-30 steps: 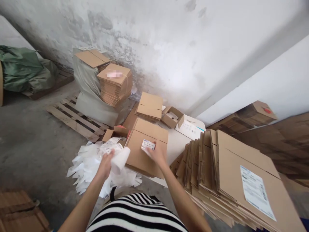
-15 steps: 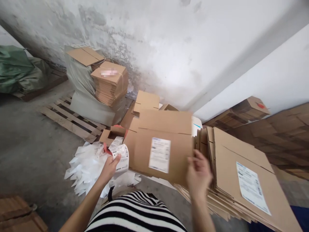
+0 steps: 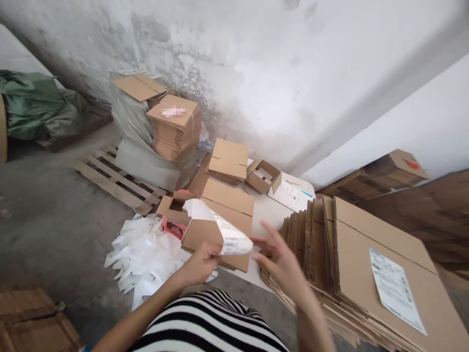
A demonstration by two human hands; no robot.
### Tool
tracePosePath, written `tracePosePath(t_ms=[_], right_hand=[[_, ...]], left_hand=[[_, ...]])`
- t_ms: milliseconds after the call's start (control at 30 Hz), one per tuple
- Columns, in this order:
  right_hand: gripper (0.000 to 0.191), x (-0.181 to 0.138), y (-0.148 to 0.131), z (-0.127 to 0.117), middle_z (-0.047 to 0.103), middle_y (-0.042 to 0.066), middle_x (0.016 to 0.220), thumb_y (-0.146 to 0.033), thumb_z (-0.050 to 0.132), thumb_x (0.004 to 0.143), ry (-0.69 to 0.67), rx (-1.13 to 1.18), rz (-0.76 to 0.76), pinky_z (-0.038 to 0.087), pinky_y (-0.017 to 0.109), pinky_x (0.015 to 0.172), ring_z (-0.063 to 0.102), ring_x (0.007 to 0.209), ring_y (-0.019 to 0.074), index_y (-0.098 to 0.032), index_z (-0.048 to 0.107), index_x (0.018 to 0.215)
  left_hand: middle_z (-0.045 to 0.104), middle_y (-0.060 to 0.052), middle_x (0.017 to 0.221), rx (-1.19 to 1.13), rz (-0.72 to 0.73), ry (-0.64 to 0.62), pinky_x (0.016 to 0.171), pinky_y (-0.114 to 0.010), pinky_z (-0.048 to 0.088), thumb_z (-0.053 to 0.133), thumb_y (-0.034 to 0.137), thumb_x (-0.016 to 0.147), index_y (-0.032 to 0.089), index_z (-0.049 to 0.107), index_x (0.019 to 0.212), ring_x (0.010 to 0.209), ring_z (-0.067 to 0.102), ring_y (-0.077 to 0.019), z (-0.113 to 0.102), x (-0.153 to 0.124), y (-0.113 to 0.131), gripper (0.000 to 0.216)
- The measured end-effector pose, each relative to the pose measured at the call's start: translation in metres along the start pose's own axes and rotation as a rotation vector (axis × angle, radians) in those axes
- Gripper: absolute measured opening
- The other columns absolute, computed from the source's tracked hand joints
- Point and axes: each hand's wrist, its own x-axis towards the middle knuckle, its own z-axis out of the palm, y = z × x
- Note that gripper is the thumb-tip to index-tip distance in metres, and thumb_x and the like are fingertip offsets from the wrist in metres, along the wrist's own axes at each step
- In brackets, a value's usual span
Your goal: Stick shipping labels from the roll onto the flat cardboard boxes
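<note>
My left hand grips a strip of printed white shipping labels, which curls up over a small pile of flattened cardboard boxes. Close to the strip's right end is my right hand, its fingers spread and slightly blurred; whether a fingertip touches the strip I cannot tell. To the right leans a thick row of flattened boxes, the front one bearing a shipping label.
A white table carries an open carton and another flat-box pile. Crumpled white backing paper heaps at the left, near a small open box. Beyond stand a wooden pallet and a tied cardboard stack.
The labelled flat box at my right hand has left the middle, uncovering the pile without a label on top. My left hand has brought the label strip rightward, and my right hand has moved toward it.
</note>
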Motion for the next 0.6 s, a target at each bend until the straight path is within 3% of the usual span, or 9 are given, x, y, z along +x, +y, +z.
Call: tracePosePath(t_ms=[67, 200, 300, 433, 500, 600], right_hand=[[0.027, 0.0, -0.003, 0.022, 0.072, 0.004, 0.089, -0.034, 0.066, 0.082, -0.109, 0.117, -0.002, 0.055, 0.026, 0.072, 0.067, 0.08, 0.0154, -0.017, 0.067, 0.103], [0.016, -0.008, 0.0, 0.059, 0.07, 0.003, 0.092, -0.025, 0.061, 0.087, -0.118, 0.133, -0.052, 0.052, 0.029, 0.077, 0.066, 0.086, 0.0182, -0.023, 0.067, 0.102], [0.015, -0.013, -0.007, 0.075, 0.068, 0.003, 0.087, -0.02, 0.058, 0.088, -0.223, 0.121, -0.217, 0.049, 0.029, 0.073, 0.063, 0.083, 0.0178, -0.025, 0.068, 0.099], [0.013, 0.0, -0.023, 0.059, 0.059, 0.005, 0.088, -0.02, 0.053, 0.09, -0.231, 0.182, -0.233, 0.044, 0.032, 0.079, 0.055, 0.088, 0.0188, -0.022, 0.062, 0.082], [0.01, 0.016, -0.021, 0.042, 0.055, 0.004, 0.089, -0.024, 0.052, 0.091, -0.124, 0.353, -0.156, 0.043, 0.031, 0.079, 0.053, 0.088, 0.0178, -0.021, 0.056, 0.082], [0.015, 0.045, 0.004, 0.038, 0.05, 0.0, 0.081, -0.035, 0.051, 0.091, 0.147, 0.486, 0.033, 0.042, 0.027, 0.07, 0.05, 0.076, 0.0148, -0.022, 0.045, 0.084]], left_hand=[[0.075, -0.006, 0.088, -0.047, -0.019, -0.035, 0.09, -0.036, 0.046, 0.062, 0.034, 0.084, 0.013, 0.076, 0.094, 0.09, 0.065, -0.0263, -0.002, -0.001, 0.001, 0.027], [0.074, -0.015, 0.1, -0.583, -0.15, 0.028, 0.093, -0.04, 0.046, 0.058, 0.047, 0.085, 0.01, 0.071, 0.106, 0.1, 0.066, -0.0294, -0.014, -0.003, 0.0, 0.045], [0.074, -0.018, 0.1, -0.851, -0.256, 0.249, 0.092, -0.043, 0.049, 0.054, 0.039, 0.088, 0.007, 0.068, 0.11, 0.1, 0.067, -0.0303, -0.017, 0.003, -0.005, 0.041], [0.074, -0.019, 0.097, -0.834, -0.234, 0.66, 0.089, -0.042, 0.053, 0.056, 0.021, 0.087, 0.004, 0.064, 0.111, 0.096, 0.07, -0.0294, -0.033, 0.011, -0.027, 0.031], [0.075, -0.017, 0.092, -0.735, -0.203, 0.927, 0.086, -0.037, 0.054, 0.049, 0.015, 0.09, 0.003, 0.062, 0.112, 0.09, 0.071, -0.0254, -0.053, 0.008, -0.041, 0.029], [0.075, -0.012, 0.093, -0.636, -0.185, 1.084, 0.086, -0.031, 0.054, 0.033, 0.013, 0.095, 0.008, 0.053, 0.123, 0.09, 0.072, -0.019, -0.084, -0.004, -0.059, 0.034]])
